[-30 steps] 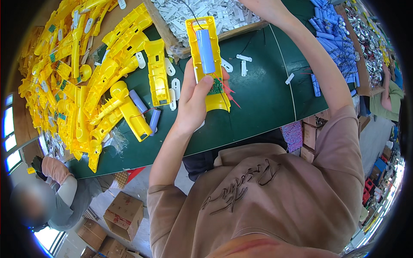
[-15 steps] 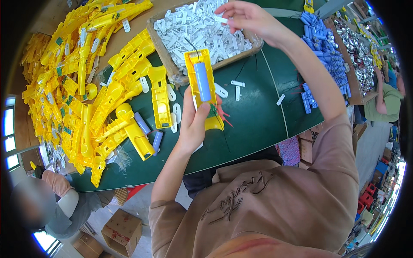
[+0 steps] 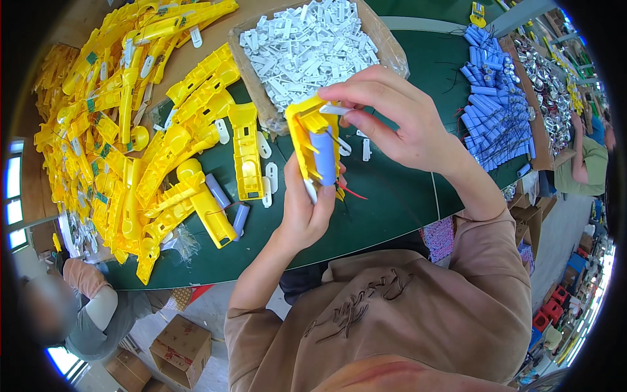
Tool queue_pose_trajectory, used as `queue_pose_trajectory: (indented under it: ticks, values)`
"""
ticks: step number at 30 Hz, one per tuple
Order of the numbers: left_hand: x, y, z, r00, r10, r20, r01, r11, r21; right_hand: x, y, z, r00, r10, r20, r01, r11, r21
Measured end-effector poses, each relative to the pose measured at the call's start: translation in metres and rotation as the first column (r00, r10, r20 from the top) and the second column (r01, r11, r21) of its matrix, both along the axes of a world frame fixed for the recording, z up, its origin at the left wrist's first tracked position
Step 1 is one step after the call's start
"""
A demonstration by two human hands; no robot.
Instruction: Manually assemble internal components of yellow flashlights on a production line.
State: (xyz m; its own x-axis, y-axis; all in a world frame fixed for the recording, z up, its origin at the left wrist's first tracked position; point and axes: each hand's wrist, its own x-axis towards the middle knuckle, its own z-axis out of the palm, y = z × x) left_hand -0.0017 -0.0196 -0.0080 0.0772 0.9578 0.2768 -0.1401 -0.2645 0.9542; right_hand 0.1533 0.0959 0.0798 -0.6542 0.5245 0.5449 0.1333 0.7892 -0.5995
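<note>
A yellow plastic housing (image 3: 298, 136) is gripped in my left hand (image 3: 305, 208), tilted above the table. Inside it lies a blue cylindrical battery (image 3: 322, 157), and a red wire trails out at the lower right. My right hand (image 3: 398, 124) pinches a small white plastic piece (image 3: 334, 110) between thumb and fingers, at the housing's upper end. Just beyond the hands stands a cardboard box (image 3: 385, 32) heaped with small white plastic parts (image 3: 307, 49). A few more white pieces (image 3: 366, 150) lie on the table beside my right hand.
Yellow housings (image 3: 130, 196) are piled at the left on the green table (image 3: 398, 196); one lone housing (image 3: 246, 153) lies nearer. Two loose blue batteries (image 3: 240, 221) rest by the pile. Many blue batteries (image 3: 490, 111) with wires are stacked at right. Another person (image 3: 85, 320) sits at lower left.
My right hand has come from over the box toward me, carrying a white piece to the housing's upper end. My left hand has tilted the housing and brought it slightly lower.
</note>
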Motion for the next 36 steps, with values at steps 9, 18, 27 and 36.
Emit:
queue_pose_trajectory:
  ticks: [9, 18, 27, 36]
  values:
    - [0.0, -0.001, -0.002, 0.999, 0.007, -0.041, -0.008, 1.0, -0.012, -0.001, 0.004, -0.003, 0.996, -0.018, -0.083, 0.022, 0.999, 0.047]
    - [-0.001, 0.0, -0.007, 0.993, 0.057, -0.104, -0.057, 0.998, 0.001, -0.004, 0.001, -0.027, 0.985, -0.108, -0.136, 0.061, 0.949, -0.308]
    - [-0.002, 0.001, -0.008, 0.988, 0.074, -0.137, -0.071, 0.997, 0.021, -0.005, -0.001, -0.027, 0.967, -0.063, -0.248, 0.02, 0.985, -0.174]
    - [0.0, 0.002, -0.006, 0.996, 0.049, -0.077, -0.053, 0.997, -0.051, -0.009, -0.006, -0.016, 0.898, -0.169, -0.407, -0.067, 0.86, -0.506]
